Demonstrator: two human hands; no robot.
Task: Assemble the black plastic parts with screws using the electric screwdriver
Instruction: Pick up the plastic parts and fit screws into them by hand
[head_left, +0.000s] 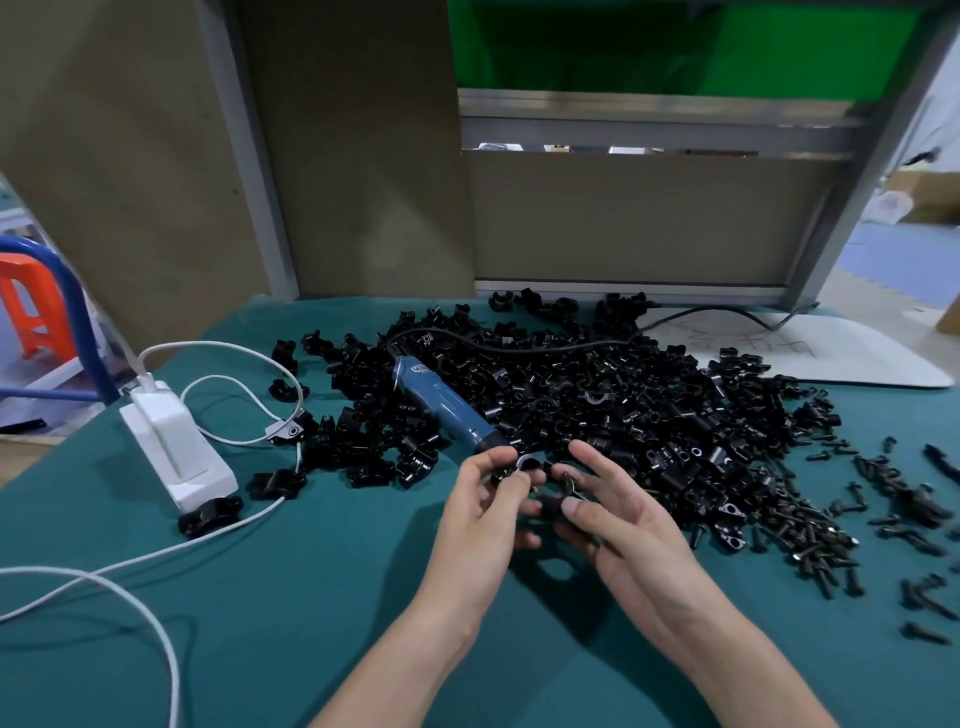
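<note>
I see the green worktop (291, 597) running edge to edge, with the heap of black plastic parts (597, 395) spread over it from centre toward 2 o'clock. The blue electric screwdriver (447, 402) lies on the heap's 9 o'clock side, and loose screws (810, 525) are scattered at 4 o'clock. Just below centre, the left hand (478, 525) and right hand (628, 525) meet, each grip pinched on a small black part (545, 506) held between them above the cloth.

The label (420, 370) on the electric screwdriver (448, 411) is unreadable.
</note>
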